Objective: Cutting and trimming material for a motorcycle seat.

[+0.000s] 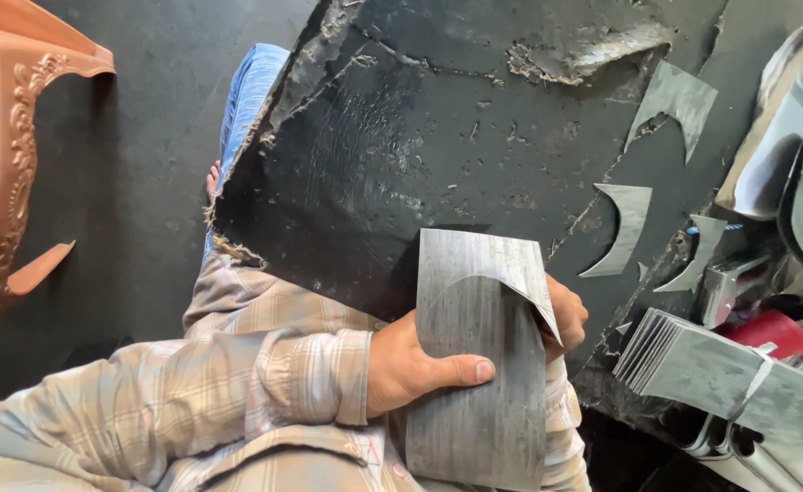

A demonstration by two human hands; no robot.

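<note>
The grey sheet stands upright over the lap, its long axis running near to far. The left hand clamps its left edge, thumb across the face. The right hand grips the right edge behind, fingers hidden.

- A grey, streaked sheet of thin stiff material was held upright over the lap, its lower edge resting near the plaid shirt.
- A curved cut was seen across its upper part, and the top right corner was peeled forward into a pointed flap.
- The sheet was gripped on its left edge by the left hand, thumb laid across the face.
- The right edge was held from behind by the right hand.
</note>
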